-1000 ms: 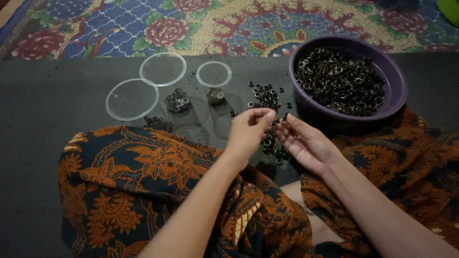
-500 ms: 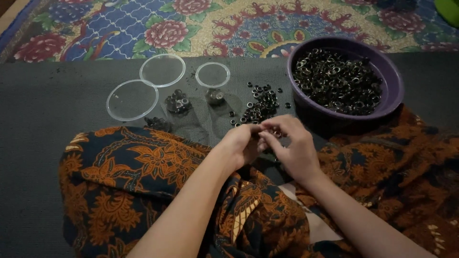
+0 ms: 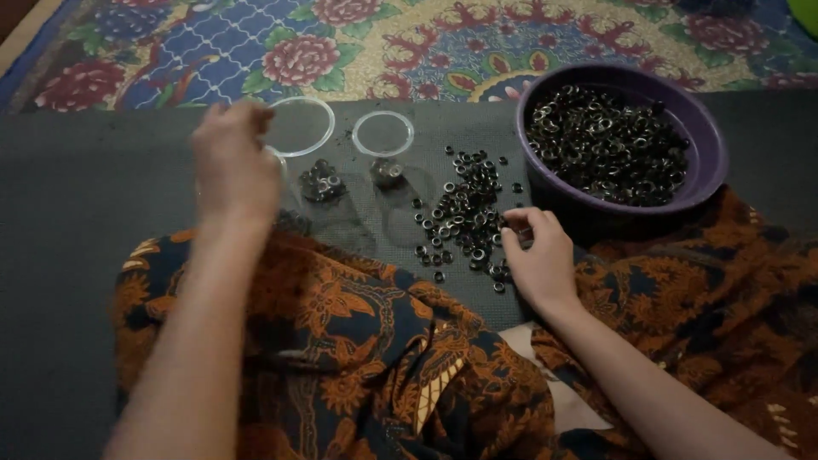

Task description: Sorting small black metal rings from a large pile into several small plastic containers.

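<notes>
A home floor: a flowered carpet (image 3: 409,43) under a dark mat (image 3: 85,196), patterned cloth (image 3: 358,341) over the lap.

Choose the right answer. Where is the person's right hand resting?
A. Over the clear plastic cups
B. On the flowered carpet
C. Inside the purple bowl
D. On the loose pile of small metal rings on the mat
D: the right hand lies at the edge of the loose rings on the dark mat, beside the purple bowl, not in it.

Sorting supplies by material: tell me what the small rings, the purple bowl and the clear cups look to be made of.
Small rings: likely metal, dark and glossy, with bright glints. Purple bowl: probably plastic, with a smooth, faintly shiny, thin rim. Clear cups: seemingly thin transparent plastic, since the grey mat shows through them.
</notes>
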